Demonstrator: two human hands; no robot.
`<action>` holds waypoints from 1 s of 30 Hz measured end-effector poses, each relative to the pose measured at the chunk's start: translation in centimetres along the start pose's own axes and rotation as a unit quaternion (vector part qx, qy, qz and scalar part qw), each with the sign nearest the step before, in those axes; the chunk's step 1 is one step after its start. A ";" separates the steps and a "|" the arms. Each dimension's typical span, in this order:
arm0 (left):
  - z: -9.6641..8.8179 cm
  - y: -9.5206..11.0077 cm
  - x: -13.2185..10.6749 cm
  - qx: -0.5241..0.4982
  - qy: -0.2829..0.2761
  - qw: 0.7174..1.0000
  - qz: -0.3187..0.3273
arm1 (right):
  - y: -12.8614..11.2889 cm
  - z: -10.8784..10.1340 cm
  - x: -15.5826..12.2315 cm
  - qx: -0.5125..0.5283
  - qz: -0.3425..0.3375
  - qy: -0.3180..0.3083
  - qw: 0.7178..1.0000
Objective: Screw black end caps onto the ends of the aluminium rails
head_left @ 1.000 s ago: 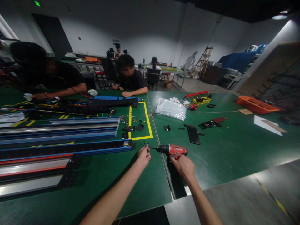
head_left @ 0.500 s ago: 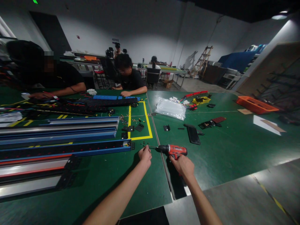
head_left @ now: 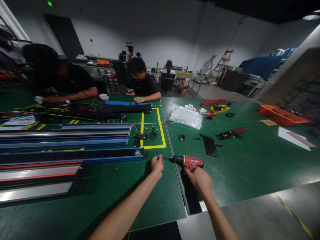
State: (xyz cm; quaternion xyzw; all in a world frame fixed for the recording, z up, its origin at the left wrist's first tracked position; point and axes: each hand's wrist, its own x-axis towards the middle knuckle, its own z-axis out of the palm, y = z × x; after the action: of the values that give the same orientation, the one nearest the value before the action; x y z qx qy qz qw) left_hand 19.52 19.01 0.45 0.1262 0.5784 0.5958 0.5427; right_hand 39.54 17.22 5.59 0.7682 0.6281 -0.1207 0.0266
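My right hand [head_left: 197,176] grips a red and black cordless drill [head_left: 188,161] over the green table [head_left: 237,166], its bit pointing left. My left hand [head_left: 157,163] is closed at the tip of the bit, fingers pinched on something too small to make out. Small dark screws [head_left: 157,153] lie scattered just beyond it. The end of a long blue rail [head_left: 75,155] lies a little to the left of my left hand.
Several long blue and silver rails [head_left: 62,136] fill the left of the table. A yellow taped square [head_left: 153,128] holds black brackets. A black plate [head_left: 210,146], a clear bag [head_left: 186,116] and an orange tray [head_left: 281,115] lie to the right. Two people sit across the table.
The view has shifted slightly, so everything sits a bit further right. My left hand has closed in at the drill's bit; my right hand keeps its hold on the drill.
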 end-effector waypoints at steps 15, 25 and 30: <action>0.0 0.0 -0.1 0.003 -0.026 1.000 -0.016 | -0.1 -0.1 0.0 0.000 -0.002 -0.001 1.000; -0.3 0.3 -0.4 0.002 -0.051 0.999 -0.016 | -0.2 -0.3 -0.2 -0.001 0.001 -0.001 1.000; -0.6 0.2 -0.6 0.007 -0.064 0.998 -0.016 | 0.0 0.1 0.0 -0.003 -0.001 0.002 1.000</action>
State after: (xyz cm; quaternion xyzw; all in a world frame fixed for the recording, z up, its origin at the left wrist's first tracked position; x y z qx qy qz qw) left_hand 19.14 18.28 0.71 0.1587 0.5487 0.5740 0.5868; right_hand 39.53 17.24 5.50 0.7678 0.6293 -0.1167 0.0276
